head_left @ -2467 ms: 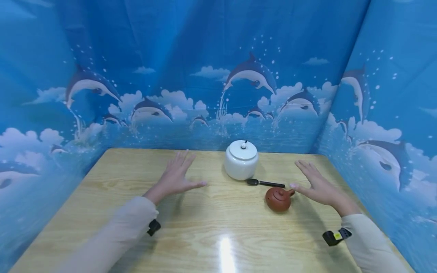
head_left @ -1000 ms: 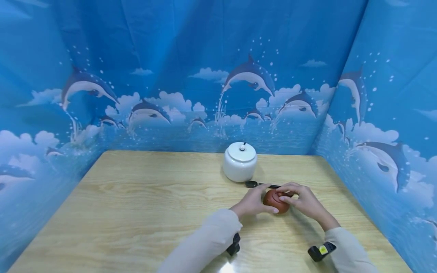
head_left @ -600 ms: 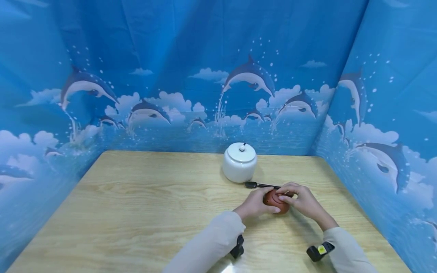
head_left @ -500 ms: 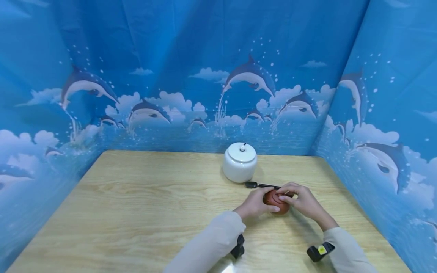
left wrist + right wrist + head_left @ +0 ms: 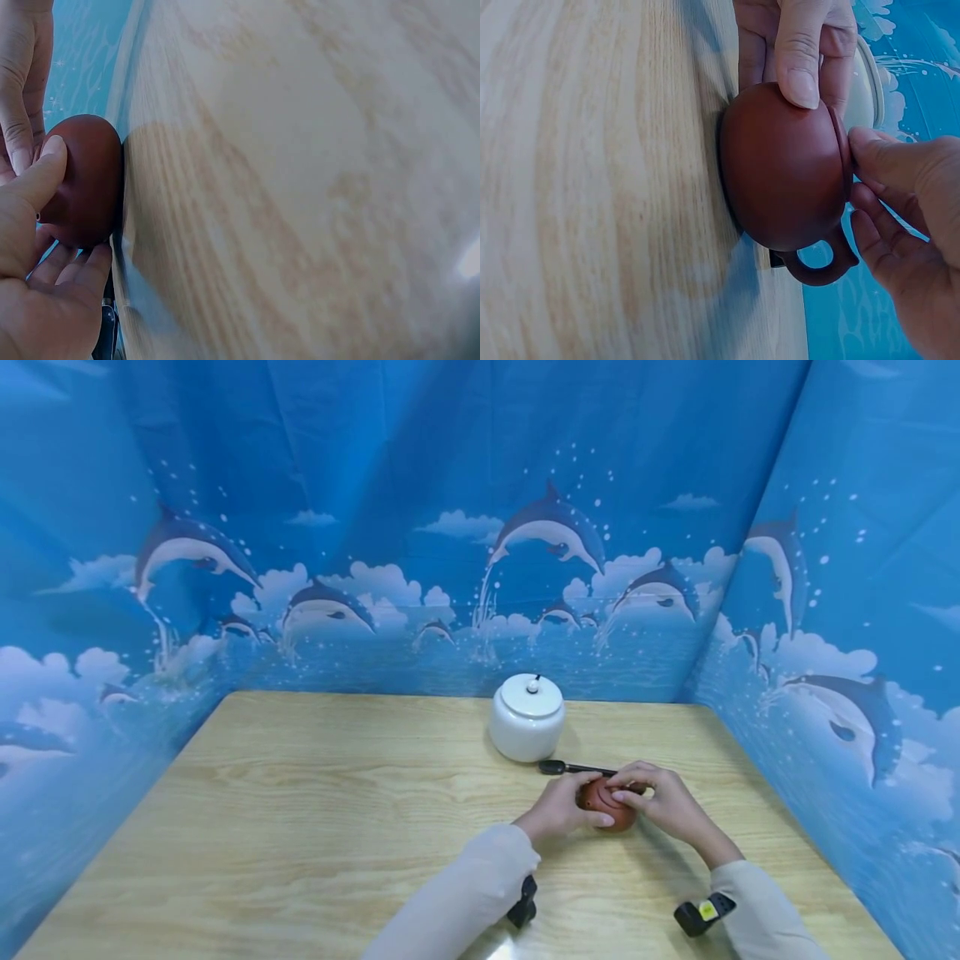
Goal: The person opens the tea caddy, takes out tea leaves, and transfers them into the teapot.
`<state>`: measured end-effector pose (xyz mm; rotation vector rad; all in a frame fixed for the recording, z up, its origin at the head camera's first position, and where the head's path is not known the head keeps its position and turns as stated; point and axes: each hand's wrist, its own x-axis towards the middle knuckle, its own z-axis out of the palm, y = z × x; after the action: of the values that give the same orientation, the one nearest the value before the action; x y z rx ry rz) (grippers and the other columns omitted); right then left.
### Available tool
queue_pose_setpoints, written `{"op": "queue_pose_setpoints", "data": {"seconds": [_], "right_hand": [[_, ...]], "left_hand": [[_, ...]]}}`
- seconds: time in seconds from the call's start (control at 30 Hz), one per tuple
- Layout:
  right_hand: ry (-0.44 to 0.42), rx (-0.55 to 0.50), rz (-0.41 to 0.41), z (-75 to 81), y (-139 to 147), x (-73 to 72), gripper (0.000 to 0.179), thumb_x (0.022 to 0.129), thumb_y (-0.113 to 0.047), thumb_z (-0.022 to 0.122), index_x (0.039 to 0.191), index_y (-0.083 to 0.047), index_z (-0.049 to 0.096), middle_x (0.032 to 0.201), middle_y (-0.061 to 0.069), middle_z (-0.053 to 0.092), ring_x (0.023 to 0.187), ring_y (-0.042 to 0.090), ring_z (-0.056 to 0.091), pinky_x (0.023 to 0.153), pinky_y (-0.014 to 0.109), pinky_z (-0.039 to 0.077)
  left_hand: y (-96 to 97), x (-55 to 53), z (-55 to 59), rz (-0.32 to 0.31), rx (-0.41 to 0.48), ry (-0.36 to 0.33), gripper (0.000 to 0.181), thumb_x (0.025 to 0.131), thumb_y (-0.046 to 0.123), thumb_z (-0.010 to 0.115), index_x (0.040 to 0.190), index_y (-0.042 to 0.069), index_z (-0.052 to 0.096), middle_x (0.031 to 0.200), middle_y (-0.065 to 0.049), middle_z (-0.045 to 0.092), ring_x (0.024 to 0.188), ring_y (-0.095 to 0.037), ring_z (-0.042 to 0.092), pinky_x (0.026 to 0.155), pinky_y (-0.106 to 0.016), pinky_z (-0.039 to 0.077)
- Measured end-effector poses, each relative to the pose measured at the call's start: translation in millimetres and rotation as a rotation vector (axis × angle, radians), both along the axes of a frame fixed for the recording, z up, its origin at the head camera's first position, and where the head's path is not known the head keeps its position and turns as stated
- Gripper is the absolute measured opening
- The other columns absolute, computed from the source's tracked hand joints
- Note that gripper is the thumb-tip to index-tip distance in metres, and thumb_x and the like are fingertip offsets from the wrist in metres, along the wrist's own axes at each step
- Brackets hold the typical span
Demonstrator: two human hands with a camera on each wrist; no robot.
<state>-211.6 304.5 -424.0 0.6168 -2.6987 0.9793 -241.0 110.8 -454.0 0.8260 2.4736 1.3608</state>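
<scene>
A small reddish-brown clay teapot sits on the wooden table, right of centre. My left hand grips its body from the spout side, thumb on the near side and fingers on the far side. From the right, my right hand pinches the top at the lid, knob hidden by the fingers. In the right wrist view the lid lies flush on the pot's rim, and the loop handle shows below the right hand, not held. The left wrist view shows the left thumb against the pot's side.
A white lidded jar stands behind and left of the teapot. Just behind the pot lies a black brush-like tool, its right end covered by the hands. Dolphin-printed blue cloth hangs around the table's back and sides.
Both hands were open and apart earlier; they moved in to the teapot, the left onto its body, the right onto its lid. Over the last half second they stay nearly still.
</scene>
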Motion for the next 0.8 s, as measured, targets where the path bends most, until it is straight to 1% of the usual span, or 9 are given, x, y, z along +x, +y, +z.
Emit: {"op": "queue_pose_setpoints", "data": {"seconds": [0.2,0.33,0.43,0.5,0.63,0.8], "right_hand": [[0.025,0.019,-0.001,5.3,2.7,0.8,0.019,0.083,-0.002,0.072,0.098,-0.012,0.075,0.098,0.001,0.068,0.086,0.01,0.061,0.069,0.029,0.054],[0.066,0.029,-0.01,8.8,8.1,0.2,0.021,0.082,-0.002,0.073,0.099,-0.013,0.075,0.098,-0.001,0.069,0.09,0.011,0.063,0.073,0.034,0.056],[0.098,0.034,-0.01,11.2,12.7,0.6,0.021,0.082,-0.003,0.073,0.101,-0.013,0.074,0.098,-0.001,0.069,0.092,0.01,0.063,0.075,0.039,0.057],[0.114,0.039,-0.012,12.6,15.8,1.3,0.02,0.083,-0.004,0.072,0.101,-0.012,0.074,0.099,0.0,0.069,0.092,0.01,0.063,0.076,0.04,0.057],[0.141,0.045,-0.023,14.6,23.1,3.8,0.02,0.083,-0.003,0.072,0.1,-0.011,0.074,0.098,0.0,0.069,0.092,0.009,0.063,0.075,0.035,0.057],[0.132,0.05,-0.067,14.6,36.8,9.5,0.019,0.084,-0.005,0.072,0.1,-0.013,0.075,0.098,-0.001,0.069,0.091,0.002,0.061,0.075,0.03,0.056]], "left_hand": [[0.2,-0.1,-1.2,0.01,-0.003,-0.022,0.07,0.077,0.032,0.08,0.138,0.012,0.051,0.131,-0.003,0.059,0.114,-0.01,0.056,0.092,-0.021,0.047],[0.1,-0.2,-1.1,0.01,0.011,-0.042,0.07,0.077,0.031,0.08,0.138,0.013,0.051,0.132,-0.002,0.059,0.115,-0.01,0.056,0.092,-0.021,0.046],[-0.5,0.4,-0.3,0.009,0.021,-0.066,0.069,0.077,0.03,0.08,0.138,0.014,0.051,0.132,-0.002,0.058,0.115,-0.011,0.056,0.091,-0.022,0.047],[-1.0,0.9,0.5,0.011,0.022,-0.078,0.069,0.077,0.029,0.08,0.138,0.014,0.051,0.132,-0.002,0.058,0.114,-0.01,0.057,0.09,-0.022,0.048],[-1.1,1.1,1.2,0.016,0.026,-0.074,0.068,0.077,0.027,0.08,0.138,0.013,0.052,0.129,-0.002,0.06,0.111,-0.009,0.058,0.088,-0.02,0.048],[0.2,1.0,0.0,0.017,0.03,-0.064,0.068,0.077,0.026,0.081,0.137,0.013,0.052,0.128,-0.002,0.06,0.111,-0.009,0.058,0.088,-0.019,0.048]]}}
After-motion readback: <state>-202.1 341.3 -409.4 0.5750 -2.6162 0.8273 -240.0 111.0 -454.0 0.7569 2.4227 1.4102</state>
